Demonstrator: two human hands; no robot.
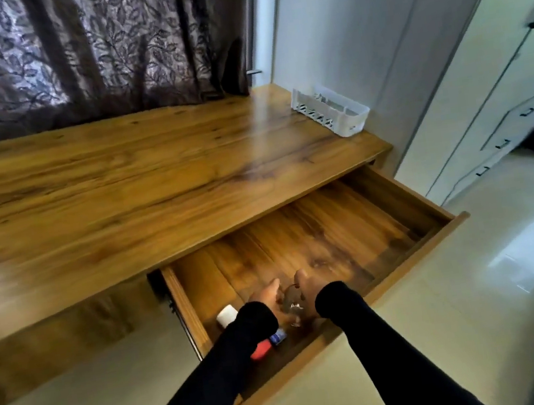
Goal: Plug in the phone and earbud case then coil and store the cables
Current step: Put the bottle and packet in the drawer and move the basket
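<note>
Two hands in the open drawer (397,203) under the bench (116,176). Left hand (266,298) & right hand (305,285) close together w/ a blurred, pale coiled cable (291,302) between them at the drawer's near-left end; each hand's grip too blurred to tell. White cap (226,315), red item (261,349) & blue item (277,336) lie beside the left sleeve. White basket (332,112) on bench's far right corner.

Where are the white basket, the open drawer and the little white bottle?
white basket (331,110), head view, on its long side wall.
open drawer (414,246), head view, on its front rim.
white bottle (226,315), head view, on its cap end.
</note>
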